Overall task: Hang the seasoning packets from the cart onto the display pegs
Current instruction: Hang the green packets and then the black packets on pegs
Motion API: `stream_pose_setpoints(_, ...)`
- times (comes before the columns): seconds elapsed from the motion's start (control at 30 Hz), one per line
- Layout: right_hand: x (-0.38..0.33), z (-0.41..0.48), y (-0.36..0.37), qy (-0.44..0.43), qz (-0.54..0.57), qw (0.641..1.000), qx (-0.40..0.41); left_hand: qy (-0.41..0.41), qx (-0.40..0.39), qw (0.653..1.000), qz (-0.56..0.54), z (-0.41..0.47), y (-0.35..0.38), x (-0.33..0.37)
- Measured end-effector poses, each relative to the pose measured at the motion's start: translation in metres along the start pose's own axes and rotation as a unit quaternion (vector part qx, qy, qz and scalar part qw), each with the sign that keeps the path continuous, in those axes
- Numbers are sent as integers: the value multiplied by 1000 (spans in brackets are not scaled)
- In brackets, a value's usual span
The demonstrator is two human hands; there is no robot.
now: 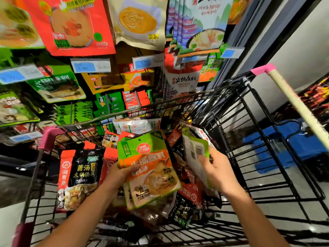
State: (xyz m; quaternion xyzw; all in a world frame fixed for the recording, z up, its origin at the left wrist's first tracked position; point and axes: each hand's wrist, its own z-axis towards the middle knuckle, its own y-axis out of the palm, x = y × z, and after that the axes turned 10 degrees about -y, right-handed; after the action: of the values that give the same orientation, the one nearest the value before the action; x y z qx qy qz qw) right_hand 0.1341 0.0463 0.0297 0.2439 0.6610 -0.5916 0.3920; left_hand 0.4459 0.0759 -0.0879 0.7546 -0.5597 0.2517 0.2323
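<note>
Blue plastic crate (292,148) low at right, dark metal upright (252,29) above-left of the crate, white wall (302,41) directly above the crate, red-packaged goods (318,93) above-right of it, blue price labels (90,65) far left of it.

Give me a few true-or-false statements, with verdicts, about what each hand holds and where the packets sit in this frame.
1. The left hand grips a green-and-orange packet over the cart. True.
2. The right hand holds nothing. False: it holds a white-and-green packet, barcode side showing.
3. The black packet hangs on a display peg. False: it stands inside the cart, at its left side.
4. A red packet hangs on the display above the cart. True.
5. The cart is solid blue plastic. False: it is black wire with pink corner pieces.
</note>
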Motion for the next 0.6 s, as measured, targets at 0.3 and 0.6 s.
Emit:
stream_pose_setpoints(0.3, -4, 16, 135, -58, -21, 941, -334, 18, 64, 996, -62, -6, -65, 6)
stream_pose_setpoints(0.6, 33, 80, 196, 132, -33, 982, -132, -19, 59, 994, -94, -14, -98, -5)
